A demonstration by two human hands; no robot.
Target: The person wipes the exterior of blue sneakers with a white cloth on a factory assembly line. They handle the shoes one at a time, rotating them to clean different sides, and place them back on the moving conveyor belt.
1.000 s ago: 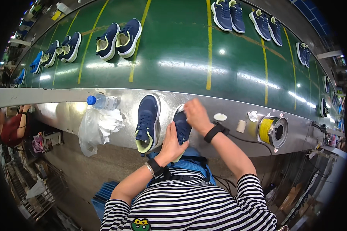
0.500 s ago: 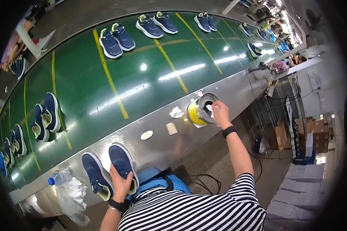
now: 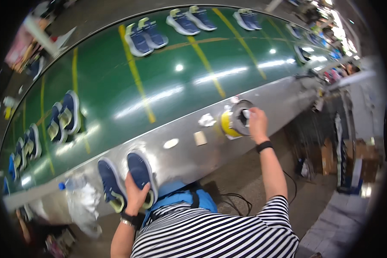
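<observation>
Shoe (image 3: 140, 172) under left hand (image 3: 135, 193); right hand (image 3: 257, 124) inside yellow roll (image 3: 234, 123).

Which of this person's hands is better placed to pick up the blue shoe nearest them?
The left hand, probably. It already rests on the nearer blue shoe at the steel ledge. The right hand is stretched far off, at the yellow spool.

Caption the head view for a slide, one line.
Left hand rests on a navy sneaker on the steel ledge; right hand reaches into a yellow roll dispenser beside the green conveyor belt.
</observation>
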